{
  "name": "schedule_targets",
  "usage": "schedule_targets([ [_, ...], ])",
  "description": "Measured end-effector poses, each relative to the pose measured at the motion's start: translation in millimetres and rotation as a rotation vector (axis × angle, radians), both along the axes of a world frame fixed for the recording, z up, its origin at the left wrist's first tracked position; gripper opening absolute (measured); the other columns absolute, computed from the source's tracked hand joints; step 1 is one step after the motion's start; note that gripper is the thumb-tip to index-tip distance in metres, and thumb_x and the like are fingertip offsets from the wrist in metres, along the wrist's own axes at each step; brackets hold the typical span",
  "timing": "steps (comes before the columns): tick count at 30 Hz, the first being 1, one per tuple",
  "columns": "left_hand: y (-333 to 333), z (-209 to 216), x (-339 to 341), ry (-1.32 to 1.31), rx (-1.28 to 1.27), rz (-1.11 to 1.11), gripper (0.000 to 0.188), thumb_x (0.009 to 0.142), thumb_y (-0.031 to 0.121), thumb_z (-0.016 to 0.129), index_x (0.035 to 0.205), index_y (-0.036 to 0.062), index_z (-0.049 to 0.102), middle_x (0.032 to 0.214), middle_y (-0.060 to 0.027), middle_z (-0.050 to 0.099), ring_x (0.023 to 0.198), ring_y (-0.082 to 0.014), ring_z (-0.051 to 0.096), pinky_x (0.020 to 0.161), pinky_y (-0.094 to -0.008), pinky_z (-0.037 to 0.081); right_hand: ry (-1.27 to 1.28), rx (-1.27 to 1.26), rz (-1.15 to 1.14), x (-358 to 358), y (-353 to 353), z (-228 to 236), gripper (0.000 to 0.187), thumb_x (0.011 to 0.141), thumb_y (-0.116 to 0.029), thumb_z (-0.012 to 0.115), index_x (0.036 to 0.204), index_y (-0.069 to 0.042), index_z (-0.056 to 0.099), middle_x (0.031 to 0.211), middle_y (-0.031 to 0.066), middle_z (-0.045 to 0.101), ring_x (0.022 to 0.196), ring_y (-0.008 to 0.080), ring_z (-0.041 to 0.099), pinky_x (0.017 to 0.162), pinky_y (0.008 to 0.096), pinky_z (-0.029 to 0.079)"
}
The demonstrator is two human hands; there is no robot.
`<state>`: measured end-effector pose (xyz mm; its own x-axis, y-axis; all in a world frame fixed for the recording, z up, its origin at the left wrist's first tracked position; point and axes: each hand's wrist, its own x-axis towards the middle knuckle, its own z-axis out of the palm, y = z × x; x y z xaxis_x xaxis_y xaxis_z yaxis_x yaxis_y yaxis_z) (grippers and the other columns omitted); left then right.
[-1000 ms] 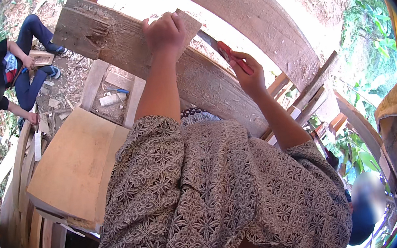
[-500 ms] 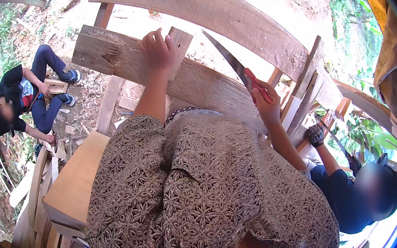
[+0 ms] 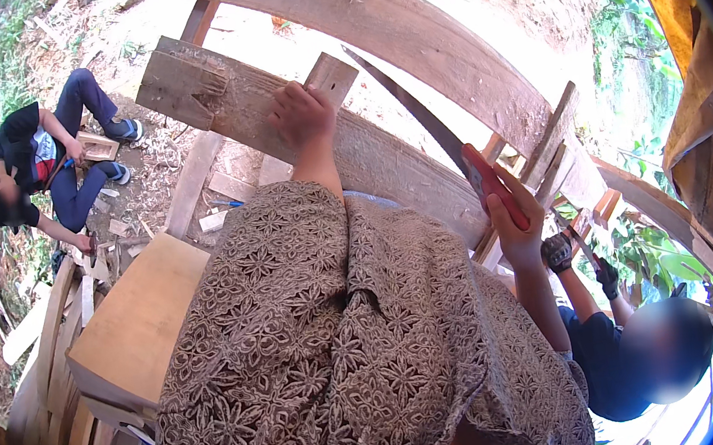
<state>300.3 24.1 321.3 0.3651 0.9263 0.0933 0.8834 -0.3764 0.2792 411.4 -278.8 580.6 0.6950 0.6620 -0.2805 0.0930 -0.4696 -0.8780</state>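
My right hand (image 3: pixel 518 223) is closed round the red handle of a handsaw (image 3: pixel 493 187). Its dark blade points away to the upper left, above a thick wooden plank (image 3: pixel 398 158). On that plank lies a short wooden board (image 3: pixel 333 74) with a small hole near its far end. My left hand (image 3: pixel 302 114) grips this board with curled fingers, pressing it against the plank; the thumb side is partly hidden. The saw's teeth are apart from the board.
A curved plank (image 3: pixel 386 17) runs beyond the work plank. At left, a tan wooden box-like piece (image 3: pixel 143 313) stands beside stacked curved boards (image 3: pixel 57 371). One person (image 3: pixel 60 168) sits on the ground at left with a small wooden frame. Another person (image 3: pixel 599 344), wearing gloves, works at lower right.
My right hand has drawn the saw nearer and slightly right, with the handle turned. My left hand has shifted right, its raised fingers now curled down at the board.
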Motion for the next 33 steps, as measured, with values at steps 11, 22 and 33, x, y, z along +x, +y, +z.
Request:
schedule_targets([
  [11, -1.4, -10.5, 3.4, 0.036, 0.015, 0.035, 0.029, 0.093, 0.034, 0.052, 0.107, 0.0087, 0.051, 0.11, -0.0142, 0.057, 0.103, -0.0338, 0.057, 0.086, -0.0532, 0.042, -0.103, 0.021, 0.393, 40.6, 84.7, 4.1, 0.044, 0.095, -0.006, 0.07, 0.138, -0.001, 0.063, 0.103, 0.0095, 0.075, 0.084, 0.0071, 0.064, 0.076, 0.0217, 0.049],
  [22, -2.4, -24.9, 4.1, 0.119, 0.049, 0.072, 0.029, 0.096, 0.035, 0.052, 0.107, 0.0082, 0.055, 0.111, -0.0143, 0.058, 0.106, -0.0328, 0.058, 0.087, -0.051, 0.045, -0.032, 0.063, 0.488, 46.6, 113.1, -38.0, 0.047, 0.094, -0.003, 0.07, 0.14, -0.005, 0.062, 0.113, 0.0143, 0.076, 0.095, 0.0113, 0.071, 0.085, 0.0262, 0.054],
  [33, 7.9, -45.5, -0.6, 0.163, -0.067, 0.05, 0.03, 0.101, 0.035, 0.045, 0.107, 0.007, 0.055, 0.108, -0.0156, 0.059, 0.102, -0.0359, 0.058, 0.088, -0.0527, 0.045, -0.008, -0.012, 0.509, 54.6, 72.2, -40.8, 0.049, 0.093, -0.005, 0.071, 0.141, -0.01, 0.061, 0.107, 0.0143, 0.077, 0.084, 0.0164, 0.074, 0.075, 0.0286, 0.056],
])
